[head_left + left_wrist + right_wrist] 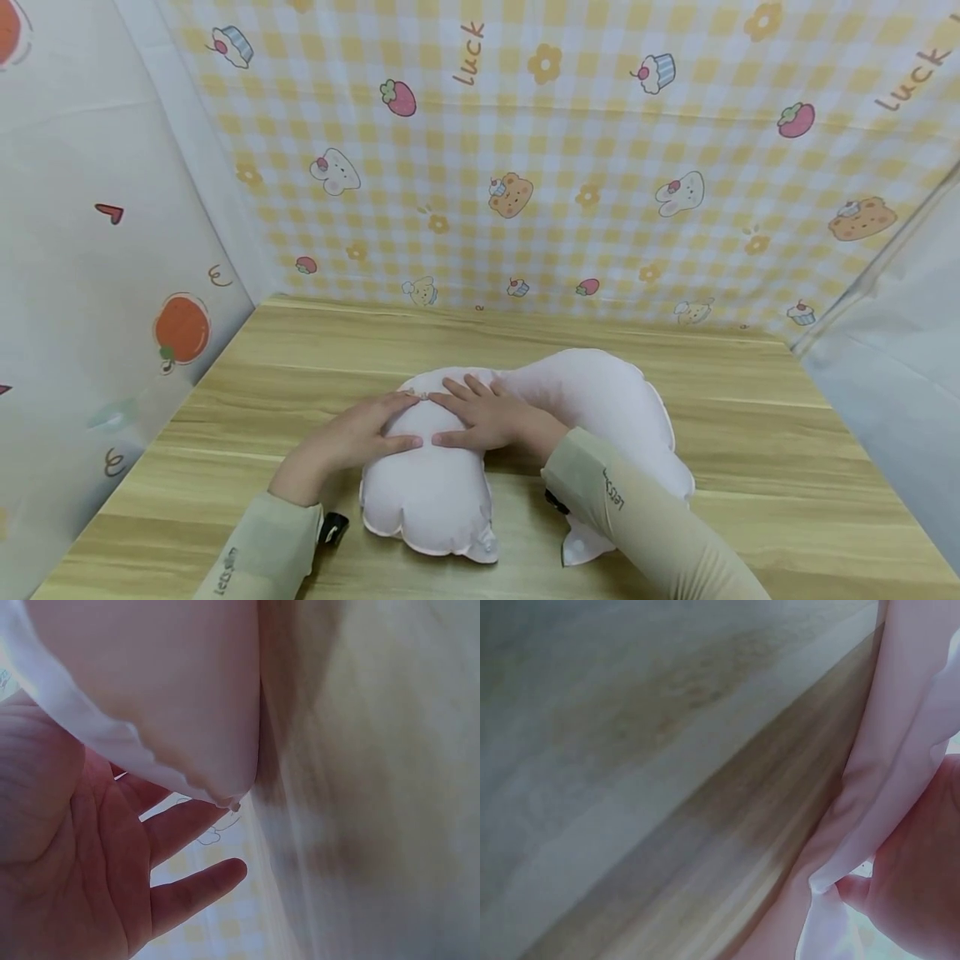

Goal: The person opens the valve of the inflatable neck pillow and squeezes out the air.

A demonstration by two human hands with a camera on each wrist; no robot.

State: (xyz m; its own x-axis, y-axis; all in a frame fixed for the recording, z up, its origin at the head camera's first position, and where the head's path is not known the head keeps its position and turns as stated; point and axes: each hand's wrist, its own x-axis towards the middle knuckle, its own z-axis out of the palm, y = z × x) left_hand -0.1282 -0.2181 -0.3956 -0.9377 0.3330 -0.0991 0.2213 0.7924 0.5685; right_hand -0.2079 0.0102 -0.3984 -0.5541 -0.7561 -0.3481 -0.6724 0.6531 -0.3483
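Note:
A pale pink U-shaped neck pillow [592, 387], plump with scalloped seams, lies on the wooden table with its two ends towards me. My left hand [367, 435] rests on the outer side of its left arm, thumb and fingers extended. From the other side, my right hand [487, 421] lies over the same arm with its fingers spread. The two thumbs almost meet on top. In the left wrist view, the left palm [82, 847] faces the pillow's seamed edge [112, 735]. The right wrist view shows part of the right hand [922, 862] against the pale fabric [885, 772].
The wood-grain table [787, 467] stretches around the pillow. Behind it hangs a yellow checked cloth [465, 150] with cartoon prints. White printed sheeting [67, 275] stands at the left, and a pale sheet [900, 317] at the right. Black wrist straps [332, 528] show at the cuffs.

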